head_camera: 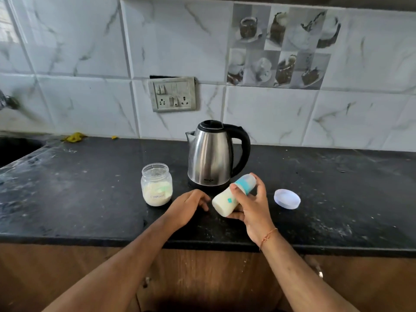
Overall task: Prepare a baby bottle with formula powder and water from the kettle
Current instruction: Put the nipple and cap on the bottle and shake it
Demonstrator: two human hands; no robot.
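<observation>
Bottle [227, 202] tilted, milky, capped

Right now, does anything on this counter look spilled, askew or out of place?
Yes. Pale powdery smears dust the black counter. The formula jar stands open, its lid lying apart beyond the right hand, which holds the baby bottle tilted. Yellow scraps lie by the wall.

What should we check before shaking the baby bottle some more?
1. Right hand has a firm grip on the baby bottle: ok.
2. Teal collar and clear cap are on the bottle: ok.
3. Collar screwed tight: cannot tell.
4. Formula jar closed: not ok, its lid lies on the counter.
5. Kettle lid shut: ok.
6. Left hand out of the way: ok.
</observation>
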